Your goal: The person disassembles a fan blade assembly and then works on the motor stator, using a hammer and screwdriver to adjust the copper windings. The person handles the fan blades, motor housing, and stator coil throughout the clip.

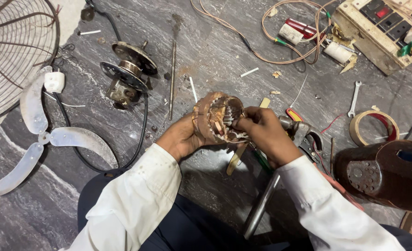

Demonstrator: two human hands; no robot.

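My left hand (182, 138) grips a round fan motor stator (219, 116) with copper windings, holding it from the left and underneath. My right hand (265, 135) is at its right side, fingertips pinched at the windings on the open face. Whether the fingers hold a wire or small piece there is too small to tell. Both arms wear white sleeves, above dark trousers. A flat wooden stick (237, 157) lies on the floor just under the hands.
On the dark stone floor lie a metal fan blade (52, 139), a wire fan guard (13, 51), a motor part with black cable (128, 74), a long rod (172, 74), a spanner (354, 97), a tape roll (373, 128), a brown motor housing (387, 174), pliers (303, 135), and a switchboard box (382, 28) with wires.
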